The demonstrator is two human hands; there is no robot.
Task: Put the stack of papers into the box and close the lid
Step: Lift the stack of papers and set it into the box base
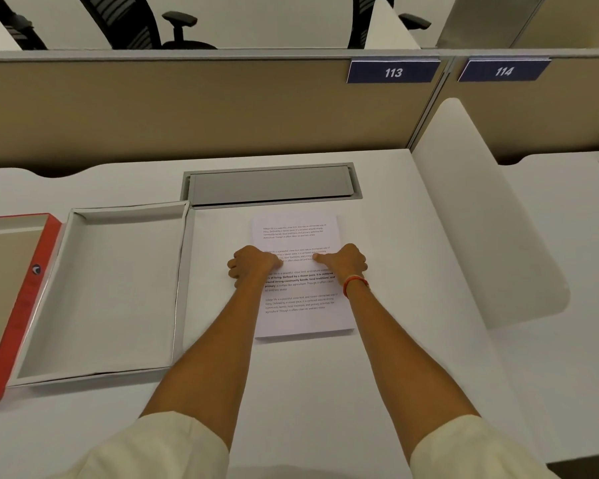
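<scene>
Cream sleeves (173,444) at bottom of frame, both forearms reaching forward over the white desk (325,392). Left hand (253,264) curled, fingers wrapped at the left edge of the stack of papers (303,316), thumb lying on the top sheet; fingertips hidden, so cannot tell if they are under the stack. Right hand (343,261) curled the same way at the right edge, thumb pointing inward on the printed page. Both hands closed on the stack's sides, about mid-length. Red band (355,283) on right wrist.

Stack lies flat on the desk, centre-right, printed text facing up, near edge toward the person. Not in the box.

Box (101,292) sits open just left of the stack, white inside, nothing in it, its right wall near the left hand but apart from the paper. Lid (18,305) lies further left, red rim, inside facing up, touching or just beside the box's left wall; partly cut off by frame edge.

Beyond the stack: grey cable flap (270,184) recessed in the desk, shut. White side divider (481,219) to the right. Behind, tan partition (187,105) with blue tags 113 (393,72) and 114 (504,70). Office chairs (146,22) past the partition.
</scene>
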